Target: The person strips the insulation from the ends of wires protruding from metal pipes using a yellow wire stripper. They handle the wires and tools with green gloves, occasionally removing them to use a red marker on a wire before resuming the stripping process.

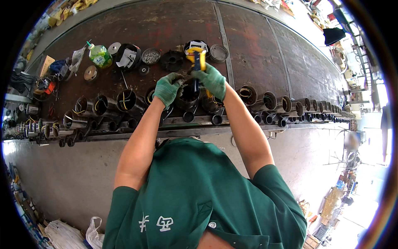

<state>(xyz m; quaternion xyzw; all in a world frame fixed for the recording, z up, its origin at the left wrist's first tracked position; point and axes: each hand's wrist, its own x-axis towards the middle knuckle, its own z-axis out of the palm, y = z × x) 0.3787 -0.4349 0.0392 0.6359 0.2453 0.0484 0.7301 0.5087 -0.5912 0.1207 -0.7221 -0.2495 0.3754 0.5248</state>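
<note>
My left hand (168,89), in a green knit glove, is closed at the rim of a dark metal cylinder (187,103). Whatever its fingertips pinch is too small to make out. My right hand (213,81), gloved the same way, grips a yellow-and-black hand tool (200,61) above that cylinder's open top. The tool's exact kind is not clear. Its dark lower part reaches down in front of the cylinder's mouth. Beside it, under my right wrist, stands another cylinder (212,106), partly hidden by the hand.
Similar cylinders (125,99), some with yellow wires, line the near edge of the dark table (257,50) on both sides. Farther back are a dish of small metal parts (151,56), a round black part (172,61), a shallow round tin (218,53) and a green bottle (100,56).
</note>
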